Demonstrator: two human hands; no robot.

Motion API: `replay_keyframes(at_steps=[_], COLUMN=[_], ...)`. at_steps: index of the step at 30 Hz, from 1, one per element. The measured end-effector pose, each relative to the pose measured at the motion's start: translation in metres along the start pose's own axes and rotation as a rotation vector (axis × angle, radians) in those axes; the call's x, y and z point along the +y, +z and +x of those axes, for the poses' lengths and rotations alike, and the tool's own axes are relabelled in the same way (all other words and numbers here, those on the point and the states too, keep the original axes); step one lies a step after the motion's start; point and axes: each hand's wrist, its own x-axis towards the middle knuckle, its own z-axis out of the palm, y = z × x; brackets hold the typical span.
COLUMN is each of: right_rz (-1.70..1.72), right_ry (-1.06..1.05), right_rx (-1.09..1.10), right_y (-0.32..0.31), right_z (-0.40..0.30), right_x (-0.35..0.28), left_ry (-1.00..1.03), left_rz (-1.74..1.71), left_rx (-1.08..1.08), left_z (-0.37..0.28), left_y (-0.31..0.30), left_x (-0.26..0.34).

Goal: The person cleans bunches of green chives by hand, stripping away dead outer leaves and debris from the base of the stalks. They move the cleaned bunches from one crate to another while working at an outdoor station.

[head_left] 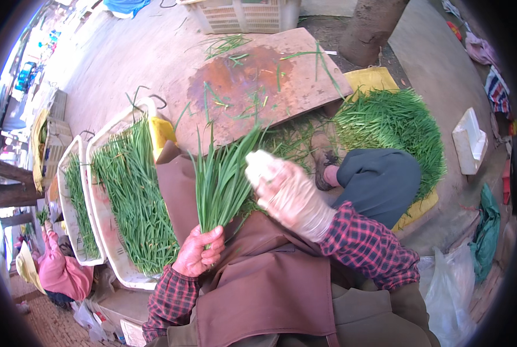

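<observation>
My left hand [203, 251] is bare and closed around the lower stalks of a bunch of garlic chives [221, 186]. The long flat leaves fan upward over my brown apron [262, 299]. Just right of the leaves is my right hand [288, 186], in a thin translucent glove with white wrapping about the fingertips. Motion blurs it, so whether its fingers grip anything is unclear. Beyond the bunch lies a worn board [310, 73] with a wet brown patch and scattered loose leaves [219, 102].
A white crate [121, 269] of chives stands left, beside a narrower-looking one [101, 261]. A large chive pile [393, 130] lies on yellow sacking [373, 78] at right, near a tree trunk [367, 32]. Another person [65, 271] in pink sits far left. A foam piece [469, 139] lies right.
</observation>
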Motion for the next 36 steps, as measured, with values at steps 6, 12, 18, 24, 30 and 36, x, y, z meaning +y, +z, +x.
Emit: replay_keyframes(at_steps=[6, 12, 18, 24, 30, 36], right_rz=[0.120, 1.709, 1.719, 1.161, 1.057, 1.097], right_ry=[0.091, 0.693, 0.661, 0.337, 0.272, 0.528], right_rx=[0.027, -0.030, 0.291, 0.413, 0.242, 0.233], right_y=[0.014, 0.035, 0.021, 0.008, 0.035, 0.118], right_z=[-0.010, 0.022, 0.094, 0.146, 0.150, 0.146], right_x=[-0.005, 0.014, 0.028, 0.062, 0.096, 0.104], left_ry=[0.106, 0.282, 0.535, 1.136, 1.246, 0.742], left_rz=[-0.042, 0.250, 0.827, 0.895, 0.833, 0.380], left_rx=[-0.145, -0.135, -0.038, -0.043, 0.191, 0.055], left_z=[0.026, 0.060, 0.105, 0.174, 0.265, 0.335], left_y=[0.030, 0.060, 0.084, 0.096, 0.048, -0.028], left_x=[0.025, 0.041, 0.081, 0.144, 0.161, 0.147])
